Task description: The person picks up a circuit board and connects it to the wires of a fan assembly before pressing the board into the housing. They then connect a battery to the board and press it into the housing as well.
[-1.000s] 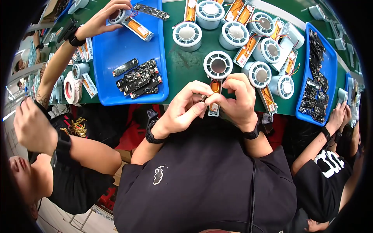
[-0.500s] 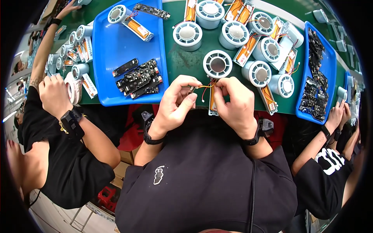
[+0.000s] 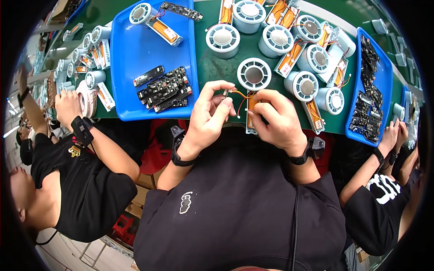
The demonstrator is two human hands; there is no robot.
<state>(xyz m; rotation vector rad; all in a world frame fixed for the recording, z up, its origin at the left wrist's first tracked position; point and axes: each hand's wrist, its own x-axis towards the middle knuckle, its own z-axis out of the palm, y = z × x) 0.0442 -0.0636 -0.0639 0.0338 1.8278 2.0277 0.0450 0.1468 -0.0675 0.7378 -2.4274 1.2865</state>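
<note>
A light blue handheld fan [image 3: 254, 75] lies before me, its round grille at the far end and its open handle, with an orange battery [image 3: 250, 122], pointing toward me. Orange and yellow wires [image 3: 242, 94] run from it to a small wire connector [image 3: 226, 93], which my left hand [image 3: 209, 113] pinches between thumb and forefinger. A red wire with a small white plug [image 3: 238, 116] hangs loose between the hands. Closed at the handle's right side, my right hand [image 3: 279, 119] has its fingertips curled by the wires; what they grip is hidden.
A blue tray [image 3: 153, 115] at left holds stacked black circuit boards [image 3: 165, 88] and another fan [image 3: 141, 14]. More fans [image 3: 223, 40] with exposed batteries crowd the far right of the green table [image 3: 212, 67]. Another blue tray [image 3: 350, 124] stands at right. Co-workers sit on both sides.
My right fingertips have drawn back slightly from the wires and curled lower beside the handle. My left hand still pinches the wire end. A co-worker's reaching arm at far left has pulled back.
</note>
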